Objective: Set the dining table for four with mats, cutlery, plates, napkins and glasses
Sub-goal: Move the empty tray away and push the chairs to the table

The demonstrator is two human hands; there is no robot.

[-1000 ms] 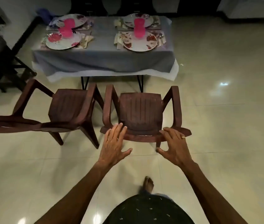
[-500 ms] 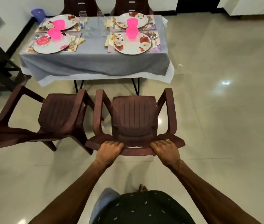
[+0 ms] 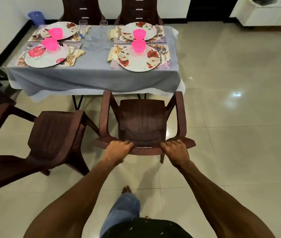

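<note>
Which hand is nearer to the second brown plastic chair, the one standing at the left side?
Left. The left hand grips the held chair's backrest on the side facing that brown plastic chair; the right hand grips the far side.

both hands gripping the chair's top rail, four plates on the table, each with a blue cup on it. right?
Not quite: the cups are pink, not blue. The head view shows a pink cup on each of the four plates. The rest holds: the left hand and right hand both grip the top rail of the chair facing the table.
</note>
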